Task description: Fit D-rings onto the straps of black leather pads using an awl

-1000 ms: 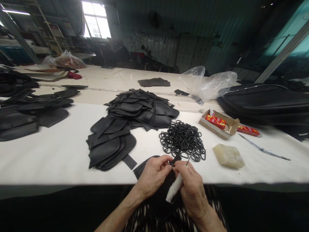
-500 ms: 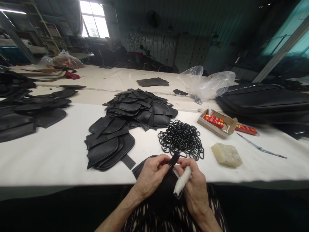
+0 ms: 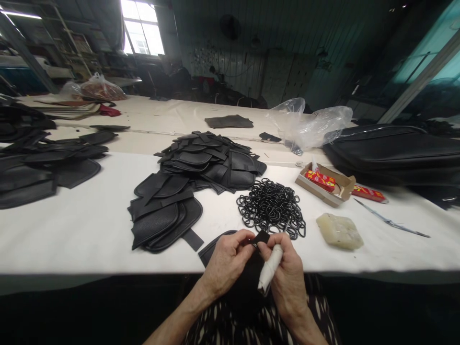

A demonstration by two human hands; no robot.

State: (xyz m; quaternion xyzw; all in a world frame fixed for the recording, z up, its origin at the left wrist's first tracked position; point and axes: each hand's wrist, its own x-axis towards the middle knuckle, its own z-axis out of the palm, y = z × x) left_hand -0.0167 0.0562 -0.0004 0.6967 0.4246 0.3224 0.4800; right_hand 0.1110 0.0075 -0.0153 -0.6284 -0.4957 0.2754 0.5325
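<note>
At the table's front edge, my left hand (image 3: 227, 261) is closed, pinching a short black strap (image 3: 262, 236) between thumb and fingers. My right hand (image 3: 290, 275) is closed too, its fingertips on the strap's other side. It also carries a short stick wrapped in white (image 3: 270, 268), slanting down across the palm; what the wrapping covers is hidden. A black leather piece (image 3: 207, 251) lies partly under my left hand, and dark material hangs below between the hands. Just beyond my fingers is a heap of black D-rings (image 3: 271, 208). Whether a ring is on the strap is hard to see.
Black leather pieces with straps are piled (image 3: 165, 218) left of the rings, and more (image 3: 39, 167) lie far left. To the right are a carton (image 3: 339, 195) with red boxes, a yellowish block (image 3: 339, 231) and thin scissors-like metal tool (image 3: 391, 222). Behind sits clear plastic (image 3: 312, 124).
The strap's raised end has dipped and turned between my fingers. My right fingertips have moved slightly left, closer to my left hand. The view has shifted a little.
</note>
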